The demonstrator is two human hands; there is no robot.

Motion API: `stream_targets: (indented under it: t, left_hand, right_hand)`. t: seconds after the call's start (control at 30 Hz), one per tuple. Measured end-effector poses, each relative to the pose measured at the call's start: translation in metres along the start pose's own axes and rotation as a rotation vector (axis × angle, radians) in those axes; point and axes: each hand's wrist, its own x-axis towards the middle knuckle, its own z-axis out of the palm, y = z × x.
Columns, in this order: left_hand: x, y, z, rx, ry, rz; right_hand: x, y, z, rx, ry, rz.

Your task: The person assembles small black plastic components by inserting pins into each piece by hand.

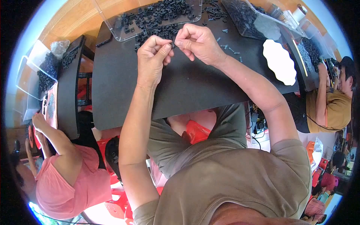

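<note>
My left hand [154, 56] is closed in a pinch, with a small black plastic part [172, 44] showing at its fingertips. Close beside it, my right hand [200, 43] also pinches, its thumb and forefinger pressed together; what they hold, if anything, is too small to make out. Both hands are raised over the dark table [127, 82]. Just beyond them lies a heap of small black plastic parts [159, 30], partly spilling from a clear tray [125, 39]. Several small metal springs [232, 51] are scattered to the right of my right hand.
A clear bin of black parts [240, 18] stands at the far right, near a white spool [299, 13]. A white wavy-edged board [279, 62] lies at the table's right edge. People in pink [71, 176] and mustard [330, 108] shirts sit at neighbouring tables.
</note>
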Motion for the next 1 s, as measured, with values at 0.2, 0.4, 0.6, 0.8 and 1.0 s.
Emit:
stream_targets:
  t: [0.2, 0.4, 0.6, 0.8, 1.0]
  left_hand:
    - [-0.002, 0.001, -0.002, 0.011, 0.015, 0.031]
    - [0.0, 0.003, 0.0, 0.214, -0.015, 0.073]
    - [0.003, -0.004, 0.001, -0.038, -0.05, 0.012]
    - [0.005, -0.006, 0.0, 0.139, 0.045, 0.063]
    - [0.004, -0.004, 0.003, 0.477, 0.202, 0.138]
  right_hand:
    - [0.001, 0.004, 0.005, 0.047, -0.004, -0.016]
    - [0.001, -0.002, 0.005, -0.1, -0.011, 0.01]
    - [0.006, -0.004, -0.006, 0.19, -0.013, 0.107]
    - [0.001, -0.055, -0.042, -0.37, 0.186, -0.032]
    - [-0.012, -0.098, -0.169, -1.085, 0.683, -0.352]
